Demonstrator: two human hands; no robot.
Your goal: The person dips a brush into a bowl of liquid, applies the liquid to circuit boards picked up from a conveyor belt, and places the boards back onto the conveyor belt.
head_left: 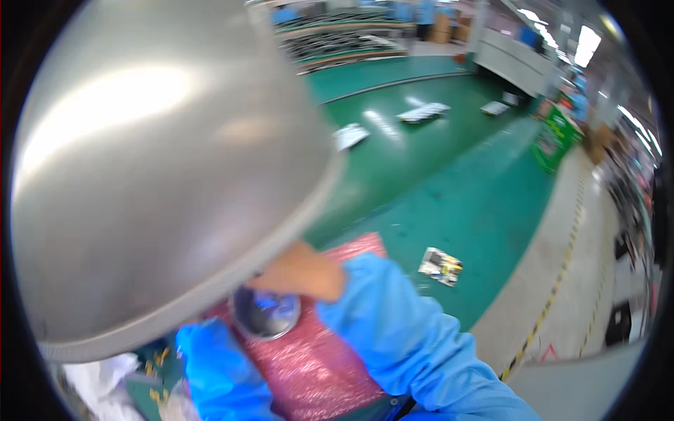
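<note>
A large, blurred silver-grey dome with a pale rim, like a lamp shade [175,182], fills the upper left and covers much of the space over my hands. My right hand [302,270] reaches left behind its lower edge; the back of the hand shows, and the fingers are hidden. Just below that hand is a round dark-grey metal cup-like part [270,324] with a bluish shine inside. It appears to lie on pink bubble wrap [316,365]. My left arm comes up in a blue sleeve [221,372], its hand hidden behind the dome.
White plastic bags [105,379] and small yellowish pieces lie at lower left. On the green floor rests a flat printed packet [441,266], with white panels [423,112] farther off. A green box [557,138] stands at right; loaded racks [344,35] are at the back.
</note>
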